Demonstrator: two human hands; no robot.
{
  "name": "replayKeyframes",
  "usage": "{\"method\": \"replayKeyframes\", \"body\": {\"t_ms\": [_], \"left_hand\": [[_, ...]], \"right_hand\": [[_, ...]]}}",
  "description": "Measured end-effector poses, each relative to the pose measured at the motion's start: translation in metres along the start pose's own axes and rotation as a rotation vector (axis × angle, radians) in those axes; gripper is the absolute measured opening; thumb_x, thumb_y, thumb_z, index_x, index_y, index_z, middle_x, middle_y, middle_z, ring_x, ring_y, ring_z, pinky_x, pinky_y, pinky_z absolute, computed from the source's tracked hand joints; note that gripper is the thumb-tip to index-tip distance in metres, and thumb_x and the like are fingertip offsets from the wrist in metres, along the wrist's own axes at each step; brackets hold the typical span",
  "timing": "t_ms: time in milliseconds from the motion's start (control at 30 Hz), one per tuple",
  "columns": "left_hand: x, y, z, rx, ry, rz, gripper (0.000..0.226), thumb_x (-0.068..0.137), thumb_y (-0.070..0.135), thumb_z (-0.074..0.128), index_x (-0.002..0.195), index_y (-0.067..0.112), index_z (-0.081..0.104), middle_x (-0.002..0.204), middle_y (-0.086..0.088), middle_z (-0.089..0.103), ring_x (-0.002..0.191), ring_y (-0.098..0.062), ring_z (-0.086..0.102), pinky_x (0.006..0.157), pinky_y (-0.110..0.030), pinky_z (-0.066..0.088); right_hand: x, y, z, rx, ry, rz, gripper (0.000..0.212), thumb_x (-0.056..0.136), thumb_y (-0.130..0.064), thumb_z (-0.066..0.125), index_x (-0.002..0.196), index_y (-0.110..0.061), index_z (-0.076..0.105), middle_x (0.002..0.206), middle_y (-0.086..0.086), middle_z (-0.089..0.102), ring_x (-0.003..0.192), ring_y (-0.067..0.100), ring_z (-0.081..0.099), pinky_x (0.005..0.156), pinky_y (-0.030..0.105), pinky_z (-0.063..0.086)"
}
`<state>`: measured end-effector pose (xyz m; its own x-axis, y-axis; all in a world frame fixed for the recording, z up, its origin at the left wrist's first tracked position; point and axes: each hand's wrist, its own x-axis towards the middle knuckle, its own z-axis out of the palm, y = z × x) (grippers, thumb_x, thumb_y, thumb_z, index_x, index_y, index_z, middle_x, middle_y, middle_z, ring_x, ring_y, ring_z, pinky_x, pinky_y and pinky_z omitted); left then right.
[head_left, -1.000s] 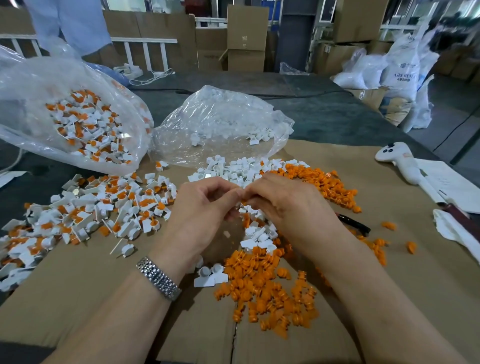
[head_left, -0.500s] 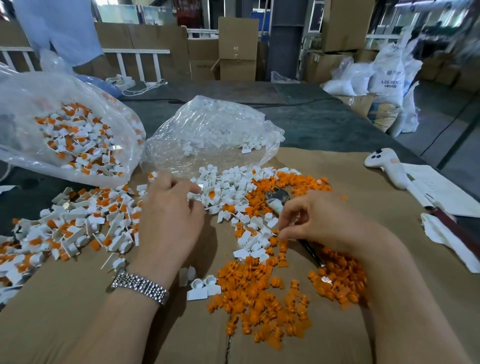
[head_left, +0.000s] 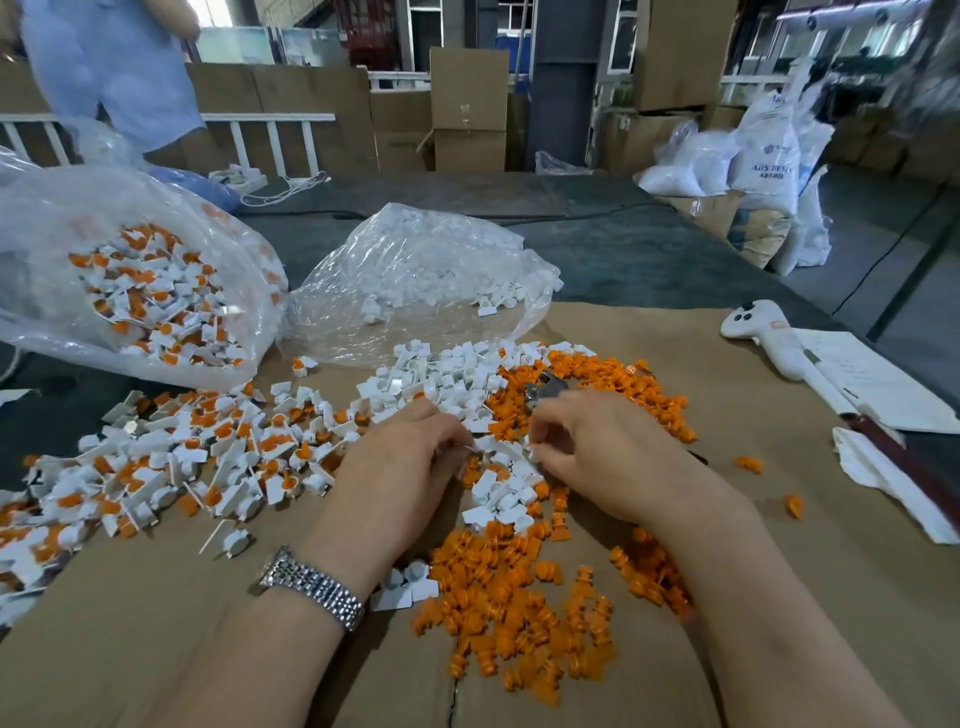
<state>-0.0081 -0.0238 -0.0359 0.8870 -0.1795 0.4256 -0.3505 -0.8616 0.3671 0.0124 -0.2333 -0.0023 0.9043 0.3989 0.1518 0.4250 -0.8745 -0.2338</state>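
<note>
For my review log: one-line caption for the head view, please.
Left hand pinches a small white plastic clip beside right hand amid heaped orange plastic plugs on brown cardboard sheet.

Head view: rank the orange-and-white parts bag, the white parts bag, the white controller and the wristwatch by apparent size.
1. orange-and-white parts bag
2. white parts bag
3. white controller and wristwatch: look alike; the watch is nearer, so unranked.

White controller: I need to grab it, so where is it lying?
Head view, far right: the white controller lies on the cardboard beside the paper sheets.
</note>
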Motion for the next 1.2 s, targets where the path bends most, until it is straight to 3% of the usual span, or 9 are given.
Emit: {"method": "replayKeyframes", "body": {"t_ms": [167, 267, 400, 500, 667, 800, 967, 1100, 1200], "left_hand": [[0.003, 0.0, -0.004, -0.241, 0.091, -0.208, 0.011, 0.089, 0.032, 0.077, 0.08, 0.029, 0.073, 0.078, 0.016, 0.064, 0.075, 0.004, 0.059, 0.065, -0.006, 0.042], [0.003, 0.003, -0.012, -0.669, 0.006, -0.432, 0.012, 0.088, 0.036, 0.078, 0.078, 0.03, 0.076, 0.073, 0.01, 0.075, 0.061, -0.003, 0.067, 0.054, -0.014, 0.051], [0.003, 0.006, -0.019, -1.125, -0.123, -0.575, 0.013, 0.087, 0.02, 0.078, 0.075, 0.019, 0.075, 0.073, -0.013, 0.074, 0.076, -0.029, 0.071, 0.058, -0.027, 0.051], [0.003, 0.008, -0.019, -1.181, -0.169, -0.586, 0.01, 0.089, 0.014, 0.076, 0.085, 0.007, 0.07, 0.074, -0.019, 0.073, 0.075, -0.029, 0.071, 0.053, -0.025, 0.051], [0.003, 0.009, -0.019, -1.16, -0.196, -0.567, 0.012, 0.091, 0.017, 0.074, 0.081, 0.009, 0.072, 0.081, -0.025, 0.074, 0.073, -0.03, 0.069, 0.057, -0.026, 0.052], [0.003, 0.008, -0.021, -1.305, -0.194, -0.586, 0.019, 0.076, 0.027, 0.082, 0.079, 0.009, 0.077, 0.082, -0.029, 0.073, 0.072, -0.033, 0.065, 0.058, -0.025, 0.056], [0.0, 0.008, -0.019, -1.099, -0.206, -0.438, 0.018, 0.08, 0.036, 0.083, 0.09, 0.021, 0.08, 0.094, -0.009, 0.08, 0.086, -0.022, 0.077, 0.073, -0.023, 0.058], [0.0, 0.01, -0.017, -1.033, -0.134, -0.395, 0.01, 0.083, 0.032, 0.081, 0.086, 0.024, 0.078, 0.092, -0.005, 0.08, 0.082, -0.021, 0.078, 0.069, -0.02, 0.058], [0.002, 0.011, -0.02, -1.244, -0.136, -0.441, 0.014, 0.074, 0.028, 0.084, 0.082, 0.017, 0.079, 0.094, -0.015, 0.079, 0.089, -0.028, 0.077, 0.07, -0.022, 0.059]], "right_hand": [[0.001, -0.004, -0.002, 0.265, 0.123, -0.022, 0.011, 0.097, -0.021, 0.063, 0.1, -0.029, 0.069, 0.097, -0.016, 0.065, 0.087, 0.003, 0.06, 0.077, 0.024, 0.053], [0.003, -0.005, -0.004, 0.431, 0.196, 0.021, 0.007, 0.094, -0.027, 0.068, 0.098, -0.031, 0.073, 0.097, -0.016, 0.066, 0.089, -0.001, 0.061, 0.079, 0.015, 0.05], [-0.001, -0.007, -0.011, 0.814, 0.169, 0.059, 0.005, 0.091, -0.022, 0.074, 0.095, -0.023, 0.076, 0.084, -0.006, 0.074, 0.076, 0.007, 0.071, 0.074, 0.02, 0.058], [-0.003, -0.014, -0.01, 0.885, 0.106, 0.01, 0.004, 0.091, -0.018, 0.074, 0.095, -0.018, 0.074, 0.082, -0.003, 0.075, 0.075, 0.01, 0.073, 0.075, 0.026, 0.061], [-0.001, -0.02, -0.004, 0.719, 0.125, -0.031, 0.001, 0.09, -0.024, 0.075, 0.09, -0.023, 0.074, 0.075, -0.014, 0.068, 0.068, 0.0, 0.063, 0.062, 0.013, 0.048], [-0.001, -0.022, -0.001, 0.558, 0.185, -0.005, 0.005, 0.09, -0.028, 0.074, 0.088, -0.024, 0.073, 0.075, -0.013, 0.066, 0.069, 0.002, 0.061, 0.062, 0.019, 0.051], [-0.001, -0.024, 0.0, 0.493, 0.234, 0.066, 0.007, 0.088, -0.027, 0.073, 0.082, -0.025, 0.069, 0.072, -0.012, 0.065, 0.067, 0.006, 0.062, 0.066, 0.033, 0.058], [0.0, -0.025, 0.0, 0.607, 0.199, 0.098, 0.009, 0.088, -0.025, 0.075, 0.082, -0.02, 0.071, 0.072, -0.006, 0.068, 0.063, 0.007, 0.064, 0.059, 0.024, 0.055], [-0.001, -0.021, -0.008, 0.795, 0.084, 0.073, 0.008, 0.088, -0.022, 0.078, 0.091, -0.02, 0.072, 0.079, -0.004, 0.07, 0.066, 0.003, 0.064, 0.06, 0.016, 0.05]]}}
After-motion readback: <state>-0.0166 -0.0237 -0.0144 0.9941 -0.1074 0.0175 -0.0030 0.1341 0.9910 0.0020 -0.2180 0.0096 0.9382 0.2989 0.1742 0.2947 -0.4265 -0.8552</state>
